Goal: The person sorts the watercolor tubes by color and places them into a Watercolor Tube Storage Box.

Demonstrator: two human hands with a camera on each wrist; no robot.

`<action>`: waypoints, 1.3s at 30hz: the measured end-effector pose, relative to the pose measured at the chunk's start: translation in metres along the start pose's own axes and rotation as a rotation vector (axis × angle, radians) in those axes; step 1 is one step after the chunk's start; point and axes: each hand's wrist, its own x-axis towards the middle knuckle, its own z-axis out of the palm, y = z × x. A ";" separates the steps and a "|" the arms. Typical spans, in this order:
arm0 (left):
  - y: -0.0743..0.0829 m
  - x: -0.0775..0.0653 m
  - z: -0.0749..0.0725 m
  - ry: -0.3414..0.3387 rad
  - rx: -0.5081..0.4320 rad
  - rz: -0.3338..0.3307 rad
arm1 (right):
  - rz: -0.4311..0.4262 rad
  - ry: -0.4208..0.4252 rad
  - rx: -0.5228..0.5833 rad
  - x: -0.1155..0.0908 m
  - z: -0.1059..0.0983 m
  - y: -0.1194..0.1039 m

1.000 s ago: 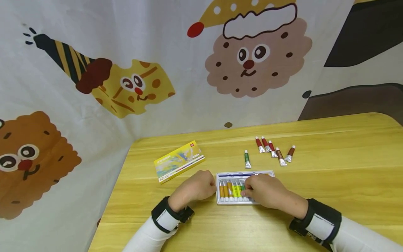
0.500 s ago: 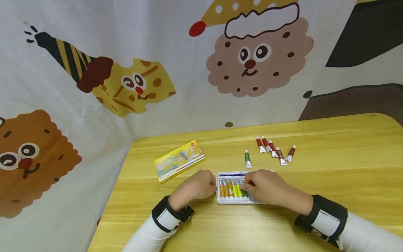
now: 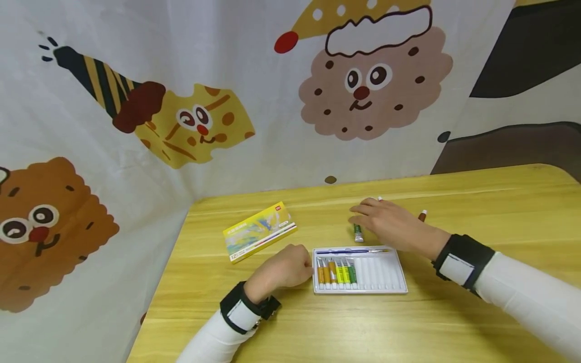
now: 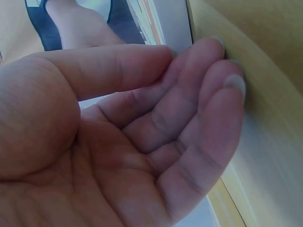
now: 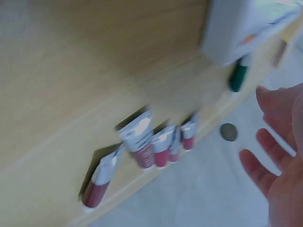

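Note:
A white plastic paint tray [image 3: 381,275] lies on the table, with orange, yellow and green paint tubes [image 3: 333,274] in its left slots. A thin blue paintbrush [image 3: 345,251] lies along its top. My left hand [image 3: 285,267] rests at the tray's left edge; its fingers are loosely curled, and nothing shows between them in the left wrist view. My right hand [image 3: 386,222] hovers beyond the tray with spread fingers, holding nothing. Partly under it lies a green paint tube [image 3: 358,234]. The right wrist view shows several red and brown paint tubes [image 5: 142,142] near that hand.
A yellow paint box [image 3: 259,232] lies left of the tray, behind my left hand. At the table's far edge hangs a white cloth [image 3: 272,151] printed with cartoon biscuits and cheese. A brown tube cap end [image 3: 423,214] peeks out right of my right hand.
My right hand has left the tray's slots and moved away to the loose tubes behind it, its fingers now spread. The left hand stays at the tray's edge.

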 end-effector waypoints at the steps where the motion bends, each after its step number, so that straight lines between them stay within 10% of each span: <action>1: 0.000 0.000 0.000 -0.002 -0.002 -0.001 | -0.019 -0.014 -0.022 0.001 0.003 0.003; 19: 0.001 -0.001 -0.001 -0.014 -0.022 -0.025 | 0.006 -0.065 -0.083 0.010 0.015 0.010; 29: 0.001 -0.002 -0.001 0.030 -0.022 0.030 | 0.326 -0.173 0.291 0.011 -0.002 0.001; 39: 0.002 -0.003 0.000 0.003 -0.033 0.001 | 0.455 -0.131 0.582 0.006 -0.030 -0.009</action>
